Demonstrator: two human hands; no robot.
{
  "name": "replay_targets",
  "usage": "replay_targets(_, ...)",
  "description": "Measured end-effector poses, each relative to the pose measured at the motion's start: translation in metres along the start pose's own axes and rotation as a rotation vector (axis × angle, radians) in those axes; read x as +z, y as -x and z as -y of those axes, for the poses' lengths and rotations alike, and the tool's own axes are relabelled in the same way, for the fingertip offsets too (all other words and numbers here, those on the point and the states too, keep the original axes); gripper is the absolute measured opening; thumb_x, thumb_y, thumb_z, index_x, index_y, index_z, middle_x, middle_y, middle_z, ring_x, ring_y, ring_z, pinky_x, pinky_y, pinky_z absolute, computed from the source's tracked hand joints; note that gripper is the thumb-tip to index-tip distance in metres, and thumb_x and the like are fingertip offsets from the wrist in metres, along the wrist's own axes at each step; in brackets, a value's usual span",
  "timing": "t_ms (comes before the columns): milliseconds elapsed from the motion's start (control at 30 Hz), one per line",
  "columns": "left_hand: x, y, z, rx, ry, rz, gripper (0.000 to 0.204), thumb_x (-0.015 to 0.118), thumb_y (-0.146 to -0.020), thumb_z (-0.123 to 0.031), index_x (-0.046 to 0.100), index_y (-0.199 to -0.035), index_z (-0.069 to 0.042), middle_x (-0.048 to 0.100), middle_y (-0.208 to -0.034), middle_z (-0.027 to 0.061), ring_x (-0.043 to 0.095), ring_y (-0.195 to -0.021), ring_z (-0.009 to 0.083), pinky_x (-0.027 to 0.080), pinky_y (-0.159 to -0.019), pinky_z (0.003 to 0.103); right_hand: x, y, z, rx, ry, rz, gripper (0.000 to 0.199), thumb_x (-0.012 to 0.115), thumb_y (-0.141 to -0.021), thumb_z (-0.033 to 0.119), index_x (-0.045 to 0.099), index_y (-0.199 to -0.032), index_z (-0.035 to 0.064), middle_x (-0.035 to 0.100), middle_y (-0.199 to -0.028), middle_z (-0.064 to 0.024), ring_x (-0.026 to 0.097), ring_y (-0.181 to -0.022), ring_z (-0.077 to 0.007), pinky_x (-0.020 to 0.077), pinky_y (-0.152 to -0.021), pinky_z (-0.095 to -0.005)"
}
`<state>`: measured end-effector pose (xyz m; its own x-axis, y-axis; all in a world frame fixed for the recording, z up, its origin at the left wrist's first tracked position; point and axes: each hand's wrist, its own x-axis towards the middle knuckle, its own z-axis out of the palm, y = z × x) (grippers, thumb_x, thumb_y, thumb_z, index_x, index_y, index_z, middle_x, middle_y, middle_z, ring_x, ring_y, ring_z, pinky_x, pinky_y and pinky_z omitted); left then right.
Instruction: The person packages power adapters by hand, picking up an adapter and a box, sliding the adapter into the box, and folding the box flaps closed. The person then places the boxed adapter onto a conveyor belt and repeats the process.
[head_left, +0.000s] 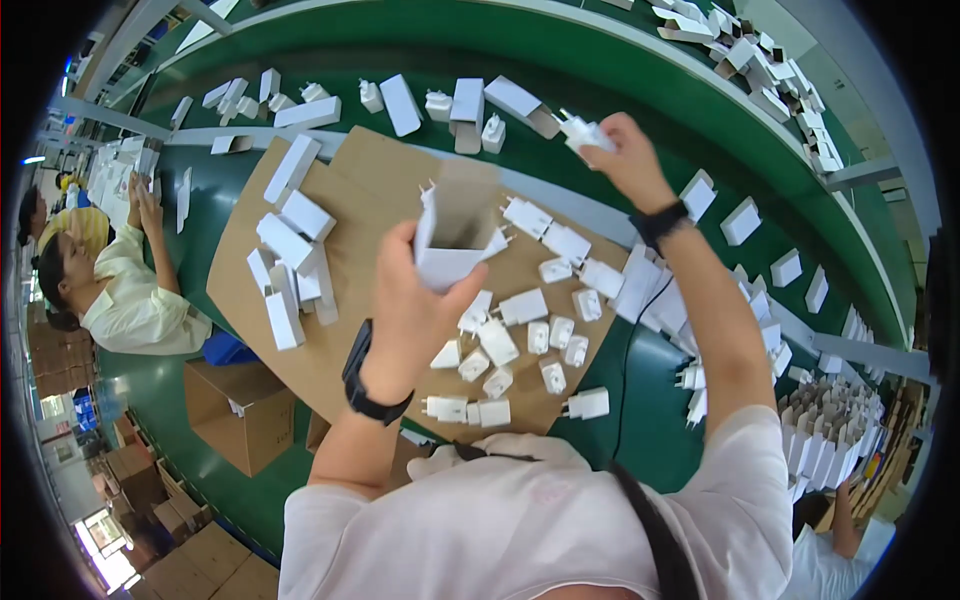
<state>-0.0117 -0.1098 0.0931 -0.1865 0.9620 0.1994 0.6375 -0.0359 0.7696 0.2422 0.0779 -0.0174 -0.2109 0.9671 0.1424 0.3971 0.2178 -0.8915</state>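
My left hand (408, 325) grips a small white carton (448, 268) whose top stands open toward me. White plug parts show at both sides of this carton; whether they are held or lie behind it I cannot tell. Up at the right, my right hand (635, 168) pinches a white plug charger (584, 134), its prongs pointing up and left. Below my hands, several white chargers (498, 342) are scattered on a brown cardboard sheet (375, 175). White cartons (288, 242) lie in a loose pile on the sheet's left part.
On the green conveyor belt (590, 60) beyond lie cartons and chargers. More white pieces (655, 290) are heaped at right, beside a black cable (625, 385). An upright batch of cartons (825, 430) stands far right. A brown box (240, 415) and a co-worker (130, 290) are left.
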Motion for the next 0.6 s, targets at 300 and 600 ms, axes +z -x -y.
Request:
replay_targets(300, 0.026, 0.061, -0.027, 0.302, 0.072, -0.005, 0.060, 0.073, -0.062, -0.006, 0.039, -0.111, 0.003, 0.050, -0.097, 0.0215, 0.049, -0.087, 0.0381, 0.041, -0.075, 0.043, -0.045, 0.173, 0.199, -0.187, 0.010, 0.079, 0.038, 0.076, -0.068, 0.010, 0.061, -0.101, 0.0001, 0.057, -0.096, -0.0053, 0.056, -0.083, -0.0130, 0.0458, -0.067, -0.0228)
replay_targets(600, 0.033, 0.108, -0.047, 0.169, 0.236, 0.205, 0.062, 0.075, -0.064, -0.015, 0.039, -0.111, 0.005, 0.052, -0.100, 0.0217, 0.052, -0.090, 0.0353, 0.044, -0.077, 0.040, -0.041, 0.218, 0.221, -0.284, 0.085, 0.004, 0.030, 0.077, -0.069, 0.018, 0.061, -0.089, 0.0042, 0.063, -0.101, -0.0083, 0.057, -0.078, -0.0162, 0.0460, -0.063, -0.0243)
